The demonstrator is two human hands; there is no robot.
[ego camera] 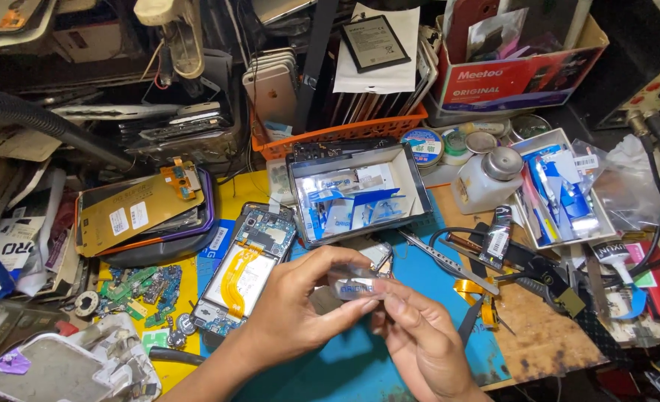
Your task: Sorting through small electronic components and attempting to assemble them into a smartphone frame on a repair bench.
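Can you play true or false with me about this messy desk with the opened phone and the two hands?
1. Both hands hold a small clear packet. True: the left hand and right hand pinch the small clear packet between them.
2. The opened phone is closed up with its back cover on. False: the opened phone lies with its insides and an orange ribbon cable showing.
3. The orange basket sits at the back of the desk. True: the orange basket stands behind the grey box.
4. The grey box is empty. False: it holds blue and white packets.
5. The white bottle lies on its side. False: the white bottle stands upright.
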